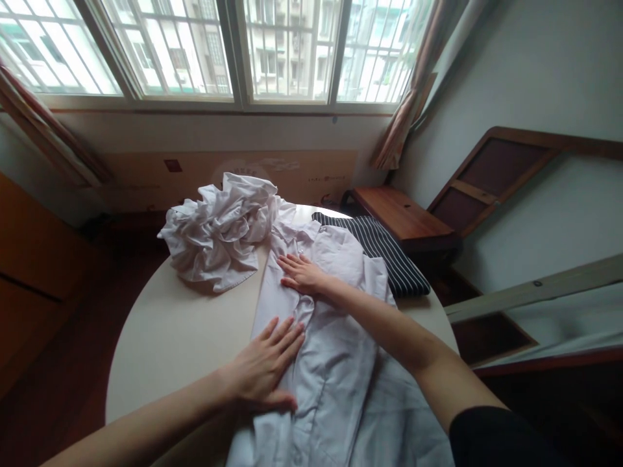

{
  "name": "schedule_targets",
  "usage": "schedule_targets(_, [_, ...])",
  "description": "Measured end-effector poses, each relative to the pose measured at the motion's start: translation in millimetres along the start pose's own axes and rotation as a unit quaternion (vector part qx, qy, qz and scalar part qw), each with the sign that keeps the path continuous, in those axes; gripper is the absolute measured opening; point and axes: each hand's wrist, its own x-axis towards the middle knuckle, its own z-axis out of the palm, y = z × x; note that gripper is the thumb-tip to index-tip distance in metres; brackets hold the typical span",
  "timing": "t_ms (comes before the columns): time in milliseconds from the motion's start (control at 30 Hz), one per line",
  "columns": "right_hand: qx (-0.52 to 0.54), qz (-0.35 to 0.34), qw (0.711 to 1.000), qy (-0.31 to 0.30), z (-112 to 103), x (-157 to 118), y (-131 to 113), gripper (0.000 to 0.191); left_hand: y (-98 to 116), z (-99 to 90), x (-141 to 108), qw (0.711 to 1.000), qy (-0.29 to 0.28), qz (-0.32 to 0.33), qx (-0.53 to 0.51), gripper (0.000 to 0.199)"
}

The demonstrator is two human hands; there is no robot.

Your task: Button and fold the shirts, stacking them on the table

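A white button-up shirt (335,363) lies spread lengthwise on the round table (180,337), its collar toward the window and its lower part running off toward me. My left hand (267,366) rests flat on the shirt's left side, fingers apart, holding nothing. Farther up, near the collar and the button front, my right hand (302,274) presses flat with its fingers stretched out. To the left of the collar sits a crumpled heap of white cloth (221,227). A folded black cloth with white stripes (389,253) lies at the right, partly beside the shirt.
Behind the table, a wooden stool or low bench (399,211) stands in the right corner, close to a dark wood-framed panel (496,165). Barred windows (287,52) with curtains (409,110) span the far wall. An orange-brown cabinet (34,259) is at the left.
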Motion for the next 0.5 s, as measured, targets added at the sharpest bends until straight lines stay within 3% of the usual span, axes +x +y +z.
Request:
schedule_targets(67, [-0.004,0.016,1.0,0.001,0,1,-1,0.066,25,6.8,-16,0.999,0.012,0.04,0.006,0.097])
schedule_targets(167, [-0.008,0.031,0.999,0.005,2,4,-3,0.064,57,22.1,-34,0.993,0.052,0.097,0.049,0.071])
schedule_targets(233, [-0.011,0.038,0.999,0.012,3,6,-7,0.062,69,30.8,-39,0.986,0.078,0.117,0.084,0.056])
schedule_targets(333, [-0.011,0.056,0.997,0.052,-1,-3,-17,0.057,73,31.9,-42,0.984,0.076,0.137,0.085,0.051])
schedule_targets(400, [0.004,0.075,0.991,0.107,-7,-26,-24,0.055,70,22.2,-42,0.985,0.061,0.154,0.046,0.052])
schedule_targets(500, [0.032,0.127,0.972,0.195,-16,-94,-33,0.055,58,-3.6,-31,0.988,0.057,0.138,-0.043,0.062])
